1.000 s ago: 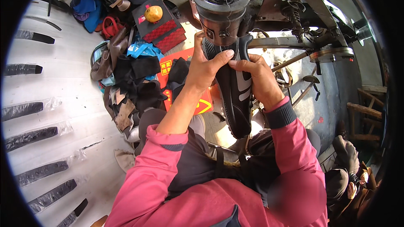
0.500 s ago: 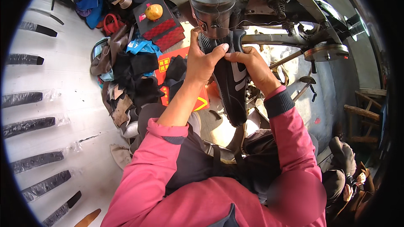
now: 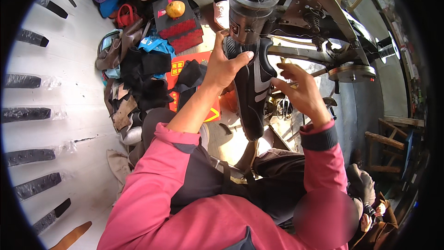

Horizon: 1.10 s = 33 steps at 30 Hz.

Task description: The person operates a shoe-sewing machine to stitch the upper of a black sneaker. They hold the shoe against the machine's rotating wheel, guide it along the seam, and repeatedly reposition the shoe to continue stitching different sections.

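A black and grey sneaker (image 3: 250,109) stands lengthwise below the steel cylinder head (image 3: 249,16) of a sewing machine, its upper end against it. My left hand (image 3: 225,65) grips the shoe's upper left part, thumb on top and fingers partly hidden round its side. My right hand (image 3: 300,90) is at the shoe's right, loosely bent with fingers apart and holding nothing, the thumb tip close to its edge; I cannot tell whether it touches. A round handwheel (image 3: 351,71) and a spool (image 3: 388,51) sit on the machine at the right.
Bags and leather scraps (image 3: 138,88) pile at the left, with stacked boxes (image 3: 178,37) topped by a yellow fruit (image 3: 175,9). Packaged black strips (image 3: 25,115) lie on a pale surface. Another person's leg (image 3: 221,9) is behind; a seated person (image 3: 363,183) and wooden frame (image 3: 384,141) are right.
My right hand has let go of its grip on the shoe and moved right, fingers spreading. My left hand keeps holding it. The leg behind the machine shows more.
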Each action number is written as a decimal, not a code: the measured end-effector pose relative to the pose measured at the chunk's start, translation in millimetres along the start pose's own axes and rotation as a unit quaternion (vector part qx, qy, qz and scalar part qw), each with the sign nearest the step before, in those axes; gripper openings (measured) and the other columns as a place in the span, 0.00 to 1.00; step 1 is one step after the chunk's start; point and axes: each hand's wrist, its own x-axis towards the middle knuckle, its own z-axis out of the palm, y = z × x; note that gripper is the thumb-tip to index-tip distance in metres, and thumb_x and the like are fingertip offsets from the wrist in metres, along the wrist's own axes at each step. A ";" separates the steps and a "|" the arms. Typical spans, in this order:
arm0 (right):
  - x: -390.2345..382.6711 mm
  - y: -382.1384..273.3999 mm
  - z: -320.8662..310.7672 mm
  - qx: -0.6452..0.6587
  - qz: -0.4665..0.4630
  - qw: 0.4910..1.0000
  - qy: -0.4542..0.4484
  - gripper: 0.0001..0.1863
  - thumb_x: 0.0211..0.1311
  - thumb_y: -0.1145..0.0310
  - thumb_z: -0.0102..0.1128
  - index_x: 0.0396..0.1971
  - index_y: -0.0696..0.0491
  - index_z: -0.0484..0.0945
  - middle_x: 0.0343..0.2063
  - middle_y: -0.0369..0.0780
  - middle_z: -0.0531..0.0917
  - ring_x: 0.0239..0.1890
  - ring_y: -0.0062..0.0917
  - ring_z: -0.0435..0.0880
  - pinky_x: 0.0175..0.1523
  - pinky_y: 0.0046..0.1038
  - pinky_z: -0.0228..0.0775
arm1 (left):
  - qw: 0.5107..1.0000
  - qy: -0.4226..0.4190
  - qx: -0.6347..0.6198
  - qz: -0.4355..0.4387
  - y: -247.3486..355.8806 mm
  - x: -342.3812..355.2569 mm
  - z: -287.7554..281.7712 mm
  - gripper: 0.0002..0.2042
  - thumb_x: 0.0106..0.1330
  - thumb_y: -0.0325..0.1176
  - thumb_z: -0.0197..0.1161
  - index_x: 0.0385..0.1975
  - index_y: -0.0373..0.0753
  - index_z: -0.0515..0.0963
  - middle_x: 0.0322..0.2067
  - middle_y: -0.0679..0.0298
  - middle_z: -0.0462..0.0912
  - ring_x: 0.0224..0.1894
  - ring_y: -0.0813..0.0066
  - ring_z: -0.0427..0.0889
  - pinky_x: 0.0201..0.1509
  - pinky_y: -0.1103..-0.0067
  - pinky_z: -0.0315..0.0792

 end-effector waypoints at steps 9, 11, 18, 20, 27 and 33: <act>-49.2 150.6 -112.7 -0.057 0.319 0.936 0.139 0.30 0.66 0.46 0.73 0.50 0.59 0.79 0.29 0.40 0.85 0.28 0.20 0.84 0.30 0.25 0.75 | 1.000 -0.002 0.017 0.025 -9.1 5.7 -5.1 0.32 0.59 0.34 0.75 0.63 0.38 0.69 0.54 0.61 0.81 0.58 0.73 0.77 0.70 0.72 0.68; -45.1 162.2 -104.7 0.010 0.318 0.940 0.125 0.21 0.71 0.51 0.68 0.43 0.56 0.79 0.24 0.35 0.80 0.21 0.15 0.77 0.25 0.23 0.67 | 1.000 0.006 0.026 0.014 -6.4 3.1 -5.0 0.33 0.60 0.34 0.75 0.64 0.38 0.68 0.55 0.61 0.81 0.58 0.73 0.77 0.70 0.71 0.68; -42.7 109.0 -98.6 0.088 0.275 0.955 0.070 0.15 0.76 0.57 0.62 0.33 0.54 0.77 0.18 0.29 0.73 0.16 0.11 0.66 0.21 0.20 0.56 | 1.000 0.006 0.025 -0.001 -0.1 2.4 -3.3 0.34 0.61 0.35 0.76 0.65 0.37 0.67 0.54 0.63 0.80 0.55 0.76 0.78 0.64 0.74 0.73; -42.1 94.0 -111.1 -0.063 0.134 0.981 0.128 0.12 0.77 0.61 0.61 0.39 0.55 0.81 0.21 0.28 0.75 0.19 0.09 0.66 0.23 0.18 0.56 | 1.000 0.002 0.029 -0.007 -0.6 1.9 -3.5 0.33 0.62 0.35 0.76 0.64 0.37 0.67 0.53 0.63 0.81 0.53 0.77 0.79 0.61 0.75 0.74; -45.9 153.6 -213.3 -0.018 0.194 0.932 0.306 0.08 0.77 0.65 0.59 0.40 0.53 0.83 0.22 0.27 0.74 0.19 0.10 0.64 0.24 0.19 0.55 | 0.999 -0.028 -0.014 -0.034 1.2 4.4 -6.6 0.29 0.64 0.31 0.75 0.62 0.38 0.67 0.49 0.64 0.83 0.52 0.77 0.81 0.62 0.74 0.76; -47.3 150.6 -116.8 0.026 0.312 0.946 0.083 0.15 0.76 0.60 0.61 0.32 0.55 0.77 0.17 0.33 0.75 0.18 0.16 0.72 0.25 0.24 0.63 | 0.998 -0.007 -0.033 -0.057 3.6 5.3 -5.0 0.31 0.64 0.32 0.76 0.64 0.37 0.66 0.49 0.64 0.83 0.53 0.76 0.82 0.64 0.73 0.75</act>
